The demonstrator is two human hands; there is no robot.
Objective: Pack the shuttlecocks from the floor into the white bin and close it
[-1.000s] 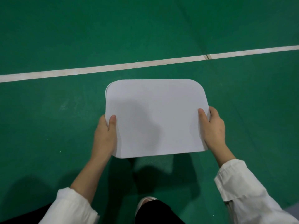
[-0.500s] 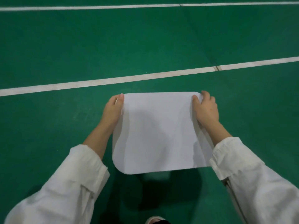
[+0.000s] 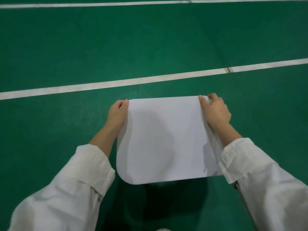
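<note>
A flat white lid with rounded corners covers the white bin below me; the bin's body and anything inside it are hidden under the lid. My left hand grips the lid's far left corner, thumb on top. My right hand grips the far right corner, fingers curled over the edge. No shuttlecocks are visible on the floor.
Green sports-court floor lies all around. One white court line runs just beyond the lid, another white line at the top edge. A shoe tip shows at the bottom.
Both hands slid from the lid's near side edges to its far corners. The view tilted up, so the lid sits lower and a second court line shows.
</note>
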